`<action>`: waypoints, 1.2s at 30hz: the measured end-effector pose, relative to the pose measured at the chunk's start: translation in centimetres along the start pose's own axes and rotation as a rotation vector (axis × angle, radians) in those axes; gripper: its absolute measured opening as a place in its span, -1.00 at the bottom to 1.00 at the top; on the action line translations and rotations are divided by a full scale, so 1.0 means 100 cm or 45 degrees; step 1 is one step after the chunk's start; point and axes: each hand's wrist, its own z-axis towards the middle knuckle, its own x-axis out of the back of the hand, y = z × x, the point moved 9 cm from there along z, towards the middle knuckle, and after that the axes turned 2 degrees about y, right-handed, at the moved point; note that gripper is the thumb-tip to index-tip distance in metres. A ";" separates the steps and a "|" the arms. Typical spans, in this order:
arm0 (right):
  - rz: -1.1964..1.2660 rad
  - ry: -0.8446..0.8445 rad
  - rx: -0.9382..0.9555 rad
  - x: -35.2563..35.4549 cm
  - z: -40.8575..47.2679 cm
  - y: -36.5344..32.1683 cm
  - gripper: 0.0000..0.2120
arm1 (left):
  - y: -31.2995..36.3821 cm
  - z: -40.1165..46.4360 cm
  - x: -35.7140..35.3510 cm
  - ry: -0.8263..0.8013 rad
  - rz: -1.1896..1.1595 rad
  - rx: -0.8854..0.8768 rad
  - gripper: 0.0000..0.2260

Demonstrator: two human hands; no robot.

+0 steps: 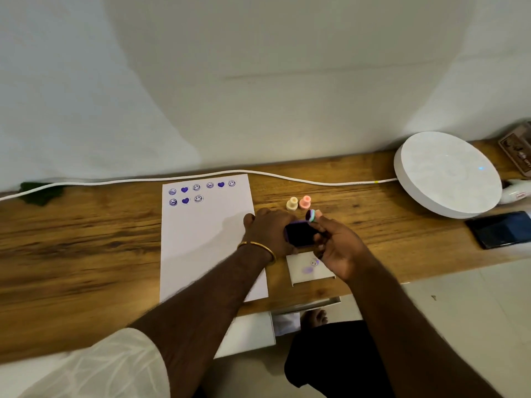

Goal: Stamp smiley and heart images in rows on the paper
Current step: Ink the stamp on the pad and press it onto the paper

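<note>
Pinched in right hand (339,248): purple-faced stamp (313,215).

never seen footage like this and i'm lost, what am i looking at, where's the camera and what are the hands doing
There is no machine here. One wide-angle camera sits on a person's head, looking down at their own two bare hands over a wooden table.

On the table lies a white paper with purple smileys and hearts: six in the top row, three in the second. Beside it stand a cream stamp and a pink stamp, with a small white card of test prints nearer the person.

The left hand holds a dark ink pad. The right hand pinches a small stamp, its purple inked face showing, just above the pad.
</note>
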 end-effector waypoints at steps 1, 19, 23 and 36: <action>0.077 -0.049 -0.034 -0.007 -0.002 0.000 -0.79 | -0.003 -0.002 0.007 0.044 -0.018 -0.013 -0.46; -0.873 0.136 0.553 -0.193 0.057 0.013 -0.79 | -0.250 -0.041 0.092 0.063 0.256 0.453 0.07; -1.138 0.229 0.779 -0.213 0.066 0.004 -0.77 | -0.256 -0.049 0.088 0.285 0.354 0.342 0.01; -1.437 0.188 0.944 -0.226 0.071 0.009 -0.72 | -0.260 -0.052 0.083 0.535 0.441 0.272 0.06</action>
